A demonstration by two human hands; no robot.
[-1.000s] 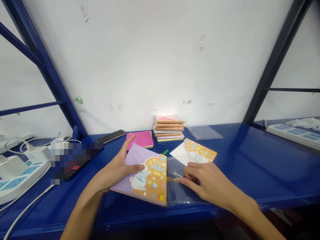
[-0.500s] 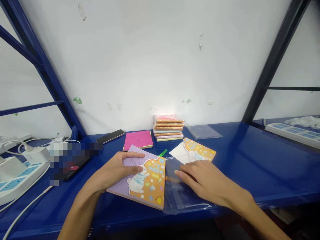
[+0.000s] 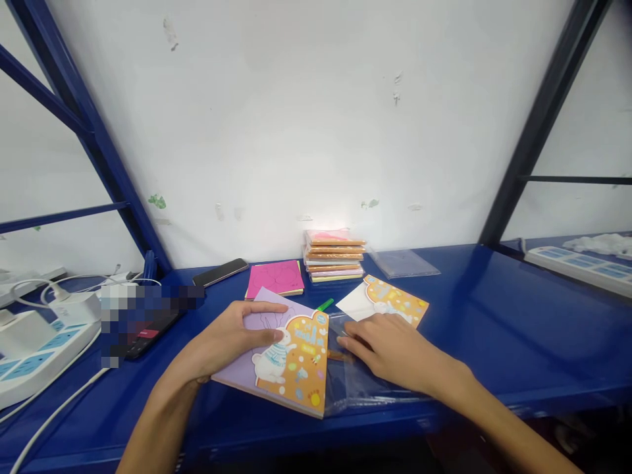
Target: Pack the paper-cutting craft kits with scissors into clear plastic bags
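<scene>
My left hand [image 3: 232, 332] lies flat on a lilac and orange rabbit-printed booklet [image 3: 291, 362], fingers across its lilac part. My right hand [image 3: 385, 345] rests on a clear plastic bag [image 3: 353, 385], which lies next to the booklet's right edge. A small tan strip [image 3: 340, 356] shows through the plastic near my right fingertips. Just beyond that hand, an orange and white card [image 3: 382, 299] lies partly under the bag's upper edge. A green pen tip [image 3: 324, 305] pokes out behind the booklet; the rest of it is hidden.
A pink booklet [image 3: 273, 278], a stack of wrapped booklets [image 3: 334, 257], a flat plastic sleeve [image 3: 402, 263] and a phone [image 3: 220, 272] lie along the wall on the blue shelf [image 3: 494, 329]. Power strips [image 3: 44, 349] and white cables sit at left.
My left fingers have lowered flat onto the booklet. My right hand has slid up and left over the bag, and the bag has shifted slightly with it.
</scene>
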